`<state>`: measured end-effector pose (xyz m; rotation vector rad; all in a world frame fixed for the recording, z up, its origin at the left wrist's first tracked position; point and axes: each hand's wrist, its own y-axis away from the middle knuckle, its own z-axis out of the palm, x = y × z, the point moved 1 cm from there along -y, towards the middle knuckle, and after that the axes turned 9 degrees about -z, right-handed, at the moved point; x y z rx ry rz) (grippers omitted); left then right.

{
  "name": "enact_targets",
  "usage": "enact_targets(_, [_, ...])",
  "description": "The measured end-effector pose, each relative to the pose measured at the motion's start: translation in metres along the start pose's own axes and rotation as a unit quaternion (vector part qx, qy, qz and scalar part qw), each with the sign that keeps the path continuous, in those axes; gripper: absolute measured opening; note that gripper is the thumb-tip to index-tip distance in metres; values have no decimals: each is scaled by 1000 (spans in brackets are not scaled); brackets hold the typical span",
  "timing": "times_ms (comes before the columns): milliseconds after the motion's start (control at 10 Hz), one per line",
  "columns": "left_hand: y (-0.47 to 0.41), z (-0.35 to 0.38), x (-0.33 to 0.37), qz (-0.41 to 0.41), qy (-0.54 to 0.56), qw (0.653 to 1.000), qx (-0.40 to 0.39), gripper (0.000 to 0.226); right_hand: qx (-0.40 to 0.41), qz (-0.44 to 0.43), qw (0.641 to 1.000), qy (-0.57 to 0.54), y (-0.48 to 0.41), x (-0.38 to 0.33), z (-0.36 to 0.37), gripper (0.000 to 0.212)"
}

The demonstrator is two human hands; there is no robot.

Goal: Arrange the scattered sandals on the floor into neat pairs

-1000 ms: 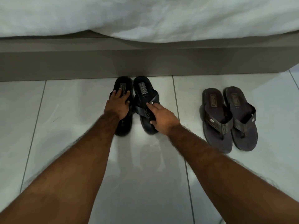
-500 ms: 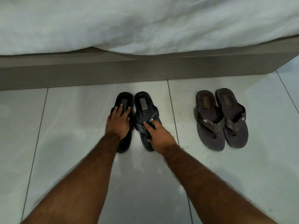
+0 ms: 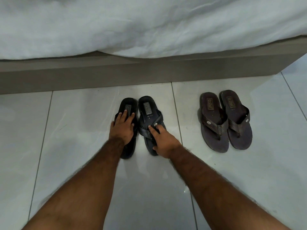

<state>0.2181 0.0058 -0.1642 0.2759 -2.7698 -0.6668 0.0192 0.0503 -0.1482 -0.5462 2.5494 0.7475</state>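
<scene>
Two black sandals lie side by side on the white tile floor, toes toward me. My left hand (image 3: pixel 123 128) rests flat on the left black sandal (image 3: pixel 127 105), its fingers spread over the strap area. My right hand (image 3: pixel 163 140) grips the right black sandal (image 3: pixel 148 108) at its strap and toe end. To the right, two brown sandals stand as a neat pair: the left one (image 3: pixel 211 123) and the right one (image 3: pixel 236 120) touch along their inner edges.
A grey bed base (image 3: pixel 149 73) runs across the floor just behind the sandals, with a white sheet (image 3: pixel 149 27) hanging over it. Open tile floor (image 3: pixel 66 130) lies to the left and toward me.
Both hands stay on the black sandals, which now sit lower in view and a little nearer me. The view has tilted up, showing more of the bed. The brown pair has not moved.
</scene>
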Motion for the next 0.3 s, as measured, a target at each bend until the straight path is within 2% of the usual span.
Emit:
enact_targets(100, [6,-11,12,1,-25,999,24,61,39,7,999,14,6,-3,-26,84])
enact_targets(200, [20,-28,48,47,-7,996,80,62,101,35,993,49,25,12,-67,82])
enact_targets(300, [42,-53,101,137,-23,987,78,62,118,49,987,94,61,32,-124,85])
